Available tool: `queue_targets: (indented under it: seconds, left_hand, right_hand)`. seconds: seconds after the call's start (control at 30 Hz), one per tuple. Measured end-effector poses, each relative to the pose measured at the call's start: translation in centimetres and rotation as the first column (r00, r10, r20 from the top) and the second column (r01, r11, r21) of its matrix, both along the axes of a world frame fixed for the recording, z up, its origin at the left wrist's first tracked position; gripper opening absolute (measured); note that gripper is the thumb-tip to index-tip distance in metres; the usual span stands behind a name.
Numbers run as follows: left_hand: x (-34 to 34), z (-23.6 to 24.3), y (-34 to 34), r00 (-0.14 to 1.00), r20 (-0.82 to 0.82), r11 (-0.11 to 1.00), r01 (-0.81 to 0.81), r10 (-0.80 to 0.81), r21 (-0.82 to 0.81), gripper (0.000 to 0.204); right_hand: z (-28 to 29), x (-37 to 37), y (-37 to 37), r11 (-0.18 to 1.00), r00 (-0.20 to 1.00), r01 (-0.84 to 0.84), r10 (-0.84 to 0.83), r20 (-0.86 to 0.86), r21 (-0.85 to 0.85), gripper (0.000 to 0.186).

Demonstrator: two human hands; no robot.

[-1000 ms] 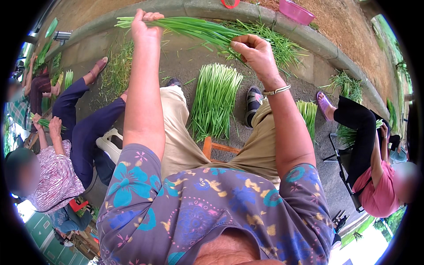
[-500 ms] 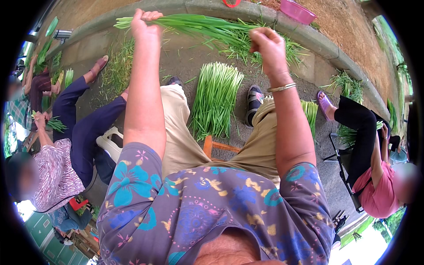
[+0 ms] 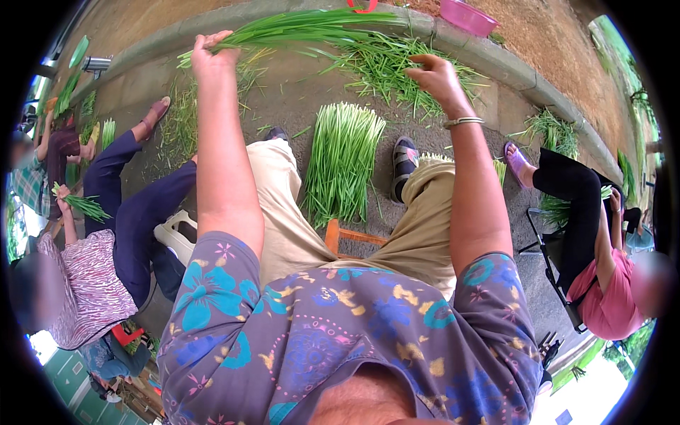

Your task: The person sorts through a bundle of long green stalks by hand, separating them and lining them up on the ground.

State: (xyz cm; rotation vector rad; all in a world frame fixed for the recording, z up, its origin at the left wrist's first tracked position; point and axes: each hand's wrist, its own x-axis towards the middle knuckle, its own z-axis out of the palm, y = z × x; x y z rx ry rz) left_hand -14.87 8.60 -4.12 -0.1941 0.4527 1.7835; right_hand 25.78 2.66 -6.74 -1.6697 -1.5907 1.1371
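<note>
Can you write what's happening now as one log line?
left hand: gripping chive-like bunch | right hand: open, apart from bunch | large chive-like bundle: between feet

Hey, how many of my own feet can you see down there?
2. Your left foot is left of the stack of green stalks, partly hidden by the beige trouser leg; your right foot is on the stack's right.

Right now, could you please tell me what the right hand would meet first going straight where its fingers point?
The right hand would probably meet the loose pile of green leaves, though depth is unclear.
</note>
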Motion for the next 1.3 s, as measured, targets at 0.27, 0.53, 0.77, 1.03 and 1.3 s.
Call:
queue_targets:
  seconds: [0.27, 0.53, 0.77, 1.03, 1.3]
  left_hand:
    - [0.5, 0.5, -0.2, 0.994, 0.085, 0.998, 0.063, -0.064, 0.019, 0.041]
    - [1.4, 1.3, -0.6, 0.998, 0.024, 0.997, 0.052, -0.054, 0.064, 0.046]
    - [1.9, 0.7, -0.4, 0.957, 0.1, 0.953, 0.255, -0.273, 0.163, 0.051]
    - [1.3, 0.8, -0.7, 0.985, 0.104, 0.982, 0.123, -0.138, 0.14, 0.05]
    - [2.3, 1.5, -0.8, 0.99, 0.05, 0.989, 0.132, -0.135, 0.069, 0.048]
  right_hand:
    - [1.7, -8.0, -3.4, 0.951, 0.918, -0.304, 0.28, -0.282, -0.047, 0.026]
    - [2.1, -7.7, -3.2, 0.994, 0.878, -0.068, 0.021, -0.478, -0.081, 0.021]
    - [3.0, -6.9, -2.3, 0.943, 0.556, 0.291, -0.304, -0.774, -0.161, 0.015]
    - [2.6, 3.8, 0.9, 0.827, 0.676, 0.56, -0.422, -0.605, 0.05, 0.01]
    - [1.8, 3.3, 1.3, 0.735, 0.869, 0.417, -0.495, 0.002, 0.534, 0.02]
